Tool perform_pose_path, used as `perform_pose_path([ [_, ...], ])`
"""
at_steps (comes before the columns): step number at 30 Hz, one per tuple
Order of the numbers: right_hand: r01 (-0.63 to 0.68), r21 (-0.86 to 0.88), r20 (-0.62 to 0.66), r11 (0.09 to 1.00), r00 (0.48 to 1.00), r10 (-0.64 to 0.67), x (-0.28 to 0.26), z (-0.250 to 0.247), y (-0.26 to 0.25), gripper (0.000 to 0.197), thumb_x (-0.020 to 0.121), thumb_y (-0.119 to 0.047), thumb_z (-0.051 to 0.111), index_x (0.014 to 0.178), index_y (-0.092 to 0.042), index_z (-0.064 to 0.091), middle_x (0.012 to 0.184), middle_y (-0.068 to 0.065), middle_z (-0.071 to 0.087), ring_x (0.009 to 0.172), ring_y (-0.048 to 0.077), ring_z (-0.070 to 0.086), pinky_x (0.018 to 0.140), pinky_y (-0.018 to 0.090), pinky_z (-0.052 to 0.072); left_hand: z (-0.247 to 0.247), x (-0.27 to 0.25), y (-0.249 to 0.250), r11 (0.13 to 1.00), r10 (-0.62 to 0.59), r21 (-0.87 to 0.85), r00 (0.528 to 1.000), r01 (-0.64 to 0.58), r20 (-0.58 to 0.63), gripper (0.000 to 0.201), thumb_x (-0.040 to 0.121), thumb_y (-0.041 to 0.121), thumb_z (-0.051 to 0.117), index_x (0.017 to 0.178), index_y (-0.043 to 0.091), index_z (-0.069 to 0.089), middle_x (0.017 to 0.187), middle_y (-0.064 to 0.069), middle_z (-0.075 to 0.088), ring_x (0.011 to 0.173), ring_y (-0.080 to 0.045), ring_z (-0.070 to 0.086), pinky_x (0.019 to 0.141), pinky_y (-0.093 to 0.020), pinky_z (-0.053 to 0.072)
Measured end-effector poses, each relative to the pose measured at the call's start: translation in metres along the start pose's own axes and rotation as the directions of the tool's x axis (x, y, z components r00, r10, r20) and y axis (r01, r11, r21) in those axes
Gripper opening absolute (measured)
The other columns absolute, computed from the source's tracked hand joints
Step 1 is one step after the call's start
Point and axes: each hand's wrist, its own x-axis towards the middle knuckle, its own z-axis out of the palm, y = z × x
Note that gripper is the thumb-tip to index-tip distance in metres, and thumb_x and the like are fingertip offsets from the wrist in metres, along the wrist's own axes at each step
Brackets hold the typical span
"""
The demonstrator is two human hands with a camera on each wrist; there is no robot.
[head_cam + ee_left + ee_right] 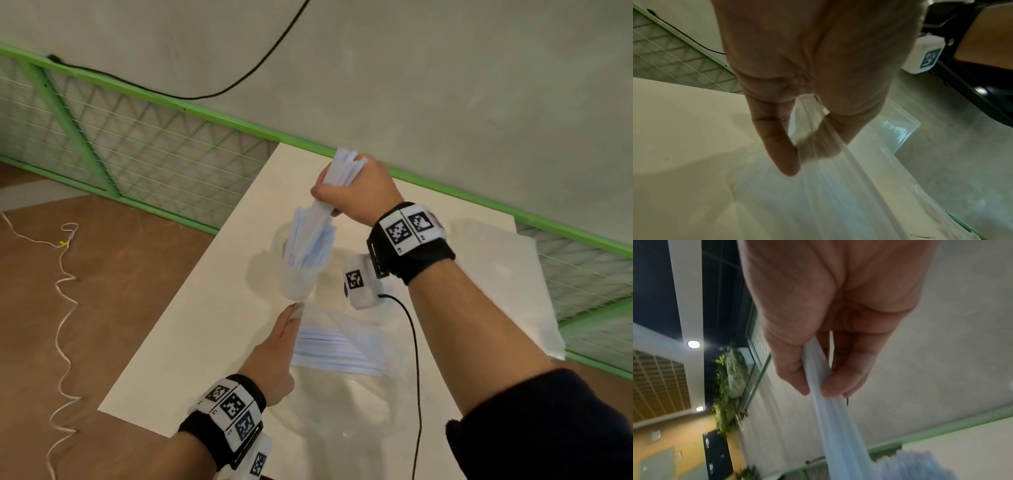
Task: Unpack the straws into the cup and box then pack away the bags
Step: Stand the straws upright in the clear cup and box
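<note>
- Straws in white paper wrappers fill the right hand, whose fingers and thumb curl round the bundle; the right wrist view shows the thumb and fingertips pinching it.
- That bundle slants down toward a clear plastic cup standing near the left edge of the white tabletop — the cup already holds a fan of wrapped straws.
- Whether the held bundle's lower end touches the straws in the cup is too blurred to tell.
- Left hand lies just in front of the cup, at the mouth of a clear zip bag; in the left wrist view its thumb and a finger pinch the bag's rim, lifting the film off the tabletop.
- More wrapped straws lie flat inside this bag, beside the left hand.
- Another clear bag rests flat toward the right edge of the tabletop, well apart from the cup.
- Both wrists wear black bands with marker tags — a black cable hangs from the right one.
- Green mesh fencing runs behind the table's far edge.
</note>
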Motion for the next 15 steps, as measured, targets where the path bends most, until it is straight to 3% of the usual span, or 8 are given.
perform_pose_path([
  [3,-0.016,-0.131,0.074,0.991,0.997,0.026,0.013,0.023,0.017,0.030,0.073,-0.044,0.073,0.089,-0.018,0.074,0.091,0.001,0.071,0.083,0.015,0.067,0.075,0.029,0.055,-0.001,0.000,-0.002,1.000,-0.022,-0.009,1.000,0.022,0.006,0.106,0.072,-0.011,0.046,0.154,0.032,-0.006,0.154,0.030,-0.019,0.132,-0.027,0.047,0.104,-0.040,0.045],
  [6,0.040,-0.152,0.156,0.988,0.988,-0.016,0.013,0.039,0.029,0.044,0.074,-0.043,0.081,0.112,-0.025,0.068,0.112,-0.004,0.065,0.100,0.015,0.060,0.089,0.028,0.047,-0.001,0.001,-0.004,1.000,-0.027,-0.006,1.000,0.027,0.004,0.107,0.072,-0.010,0.045,0.154,0.033,-0.007,0.152,0.033,-0.021,0.129,-0.029,0.050,0.103,-0.041,0.046],
  [8,0.048,-0.062,0.106,0.997,0.993,-0.042,0.011,0.042,0.035,0.076,0.063,-0.046,0.088,0.129,-0.027,0.055,0.131,-0.003,0.054,0.120,0.019,0.050,0.104,0.036,0.040,-0.002,0.002,-0.003,1.000,-0.028,-0.012,1.000,0.028,0.004,0.105,0.073,-0.010,0.045,0.154,0.031,-0.008,0.153,0.031,-0.020,0.132,-0.027,0.047,0.105,-0.039,0.045],
  [10,0.052,0.058,-0.019,0.997,0.999,-0.051,0.011,0.040,0.039,0.099,0.056,-0.054,0.088,0.140,-0.028,0.041,0.143,-0.003,0.042,0.131,0.021,0.041,0.110,0.044,0.037,-0.003,0.003,-0.001,0.999,-0.029,-0.018,1.000,0.029,-0.002,0.104,0.074,-0.010,0.044,0.155,0.030,-0.008,0.155,0.028,-0.019,0.136,-0.024,0.043,0.106,-0.036,0.043],
  [13,0.110,0.095,-0.224,0.989,0.971,-0.086,-0.001,0.038,0.032,0.091,0.074,-0.058,0.075,0.146,-0.022,0.034,0.152,-0.001,0.036,0.139,0.020,0.034,0.114,0.044,0.033,-0.004,0.005,0.000,0.999,-0.028,-0.024,1.000,0.028,-0.010,0.105,0.074,-0.011,0.045,0.155,0.031,-0.007,0.156,0.027,-0.018,0.138,-0.021,0.041,0.105,-0.035,0.044],
  [15,0.166,-0.086,-0.190,0.982,0.965,-0.180,-0.016,0.043,0.029,0.080,0.089,-0.058,0.056,0.151,-0.015,0.028,0.158,0.004,0.029,0.146,0.021,0.025,0.119,0.043,0.023,-0.004,0.006,0.000,0.999,-0.026,-0.026,1.000,0.025,-0.008,0.106,0.073,-0.011,0.046,0.154,0.033,-0.006,0.156,0.027,-0.017,0.133,-0.024,0.046,0.102,-0.037,0.047],
])
